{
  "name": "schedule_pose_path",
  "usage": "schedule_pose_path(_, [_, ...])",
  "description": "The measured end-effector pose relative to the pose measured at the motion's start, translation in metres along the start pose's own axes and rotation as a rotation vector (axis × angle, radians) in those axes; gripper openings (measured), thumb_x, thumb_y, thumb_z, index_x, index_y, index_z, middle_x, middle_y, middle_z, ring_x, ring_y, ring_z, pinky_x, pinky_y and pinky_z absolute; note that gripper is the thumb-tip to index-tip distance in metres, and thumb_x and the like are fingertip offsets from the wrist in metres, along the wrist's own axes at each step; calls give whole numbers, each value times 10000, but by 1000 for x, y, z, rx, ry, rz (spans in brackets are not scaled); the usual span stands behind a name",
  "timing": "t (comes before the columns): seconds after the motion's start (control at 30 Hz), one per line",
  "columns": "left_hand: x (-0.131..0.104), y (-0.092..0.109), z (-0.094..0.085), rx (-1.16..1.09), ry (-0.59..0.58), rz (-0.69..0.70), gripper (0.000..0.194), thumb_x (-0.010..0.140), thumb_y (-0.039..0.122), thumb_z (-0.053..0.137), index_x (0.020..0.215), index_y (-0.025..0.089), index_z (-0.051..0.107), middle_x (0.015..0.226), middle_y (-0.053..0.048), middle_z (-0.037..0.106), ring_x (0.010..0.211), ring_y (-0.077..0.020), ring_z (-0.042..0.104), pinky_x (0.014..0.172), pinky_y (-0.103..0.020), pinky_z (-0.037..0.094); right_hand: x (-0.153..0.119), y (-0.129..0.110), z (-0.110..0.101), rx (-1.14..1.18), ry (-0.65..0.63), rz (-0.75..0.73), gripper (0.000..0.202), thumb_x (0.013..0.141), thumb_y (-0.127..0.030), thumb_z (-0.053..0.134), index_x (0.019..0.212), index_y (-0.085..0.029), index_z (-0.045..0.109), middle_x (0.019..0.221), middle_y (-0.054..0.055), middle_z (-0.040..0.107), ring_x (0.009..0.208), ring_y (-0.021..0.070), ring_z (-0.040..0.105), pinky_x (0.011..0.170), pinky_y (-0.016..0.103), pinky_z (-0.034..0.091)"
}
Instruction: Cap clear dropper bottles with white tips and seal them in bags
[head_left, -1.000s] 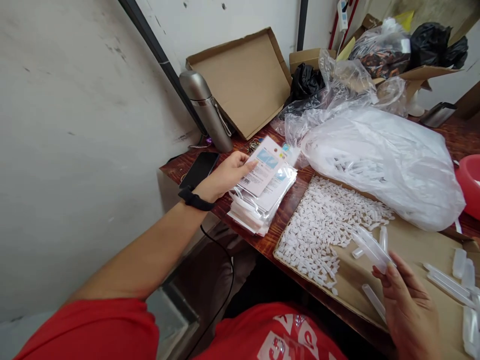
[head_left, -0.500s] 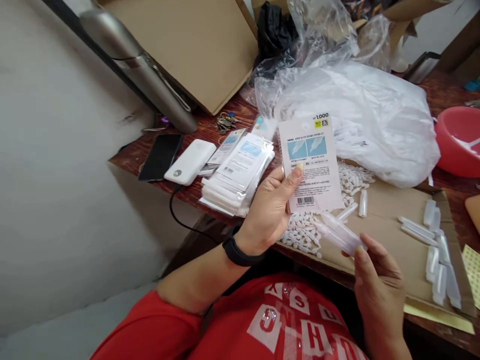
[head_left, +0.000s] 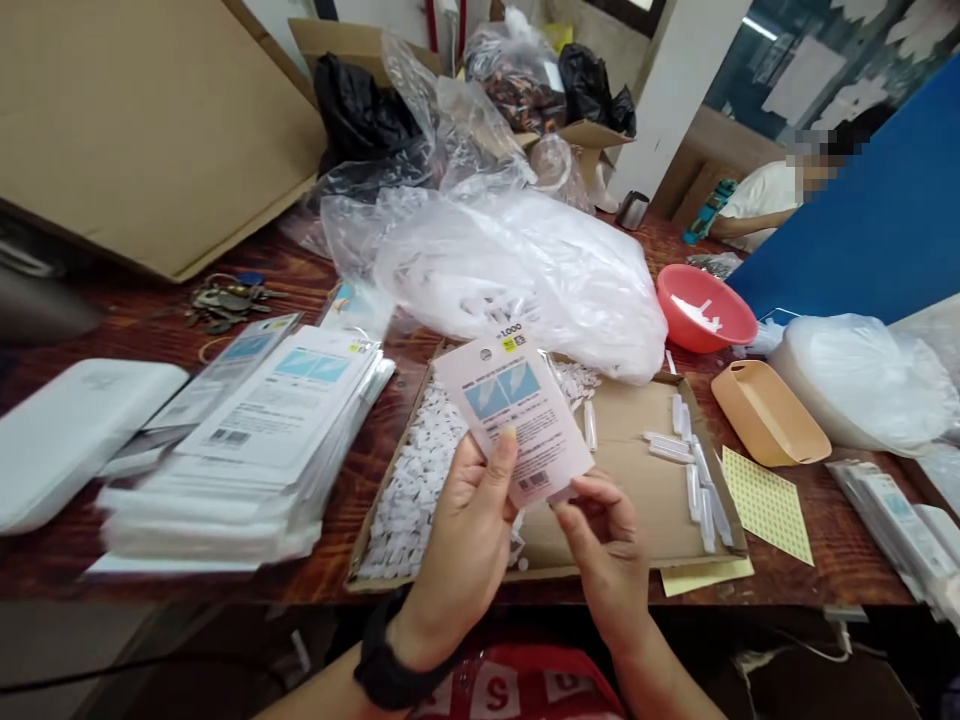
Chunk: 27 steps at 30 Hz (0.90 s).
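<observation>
My left hand [head_left: 469,510] is closed on a printed packaging card [head_left: 525,425] in a clear sleeve, with the thumb across its front. At the lower right corner of this packet, my right hand [head_left: 611,535] pinches the ends of clear plastic tubes [head_left: 564,493]; most of their length is hidden behind the card. Below the hands lies a shallow cardboard tray [head_left: 622,490]. Many small white plastic caps [head_left: 409,500] fill its left side, and several loose tubes [head_left: 697,480] lie on the right. A stack of similar packets [head_left: 255,440] stands to the left.
A large bag of white pieces [head_left: 517,265] lies behind the tray. To the right are a red bowl [head_left: 705,310], an orange container [head_left: 769,415], a yellow sticker sheet [head_left: 765,505] and more packets [head_left: 900,520]. Keys [head_left: 225,300] and a white power bank [head_left: 82,430] lie left. Another person [head_left: 761,205] sits beyond.
My view has swung to the right. My right hand has brought the tubes up against the packet's lower edge, where the card now covers most of them. My left hand still holds the packet.
</observation>
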<state>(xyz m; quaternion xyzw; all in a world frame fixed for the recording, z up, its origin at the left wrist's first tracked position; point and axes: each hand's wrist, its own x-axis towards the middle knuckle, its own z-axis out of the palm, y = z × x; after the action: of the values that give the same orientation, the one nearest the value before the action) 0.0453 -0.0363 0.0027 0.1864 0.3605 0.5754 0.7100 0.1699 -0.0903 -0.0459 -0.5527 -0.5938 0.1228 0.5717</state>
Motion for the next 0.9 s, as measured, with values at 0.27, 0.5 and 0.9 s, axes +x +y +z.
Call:
schedule_pose_path(0.27, [9,18,-23,73,-137,-254,335,965,328,815,1256,203,706,1300,-72,801,1236,-243,742,950,-295,640,39,-7,-39,-291,-243,-383,343,870,-219,896,1165,-291,739,1049,13,722,989,162,688,986,311,536])
schedule_pose_path(0.5, [6,13,-30,44,-305,-416,334,1022,300,737,1326,177,671,1326,-113,782,1159,-231,760,900,-278,607,60,-5,-44,-536,-484,-540,575,953,-441,803,1438,-241,567,1440,145,608,1420,308,580,1173,461,459])
schedule_pose_path(0.9, [5,9,-25,109,-306,-490,312,1069,260,649,1369,224,570,1404,-119,715,1057,-203,761,802,-283,627,53,8,-31,-558,-511,-540,345,1064,-215,620,1408,-230,639,1439,121,731,1358,279,672,1103,442,500])
